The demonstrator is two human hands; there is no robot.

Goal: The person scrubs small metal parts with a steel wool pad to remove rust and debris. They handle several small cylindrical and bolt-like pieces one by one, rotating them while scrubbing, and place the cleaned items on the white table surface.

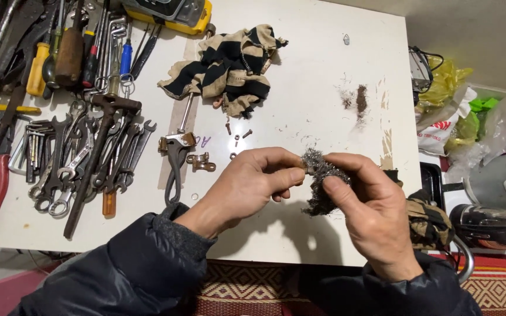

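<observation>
My left hand (252, 184) pinches a small metal part, mostly hidden between thumb and fingers, over the white table (300, 99). My right hand (370, 205) grips a wad of grey steel wool (317, 175) and presses it against that part. The two hands meet near the table's front edge. Both arms wear dark padded sleeves.
Spanners, pliers, screwdrivers and a hammer (98, 158) lie piled at the left. A tan and black striped cloth (229, 67) sits mid-table, loose screws (236, 138) and a small bracket (200, 162) below it. Grey dust smears (358, 99) mark the right. Plastic bags (469, 117) and a metal pot (493, 225) stand beyond the right edge.
</observation>
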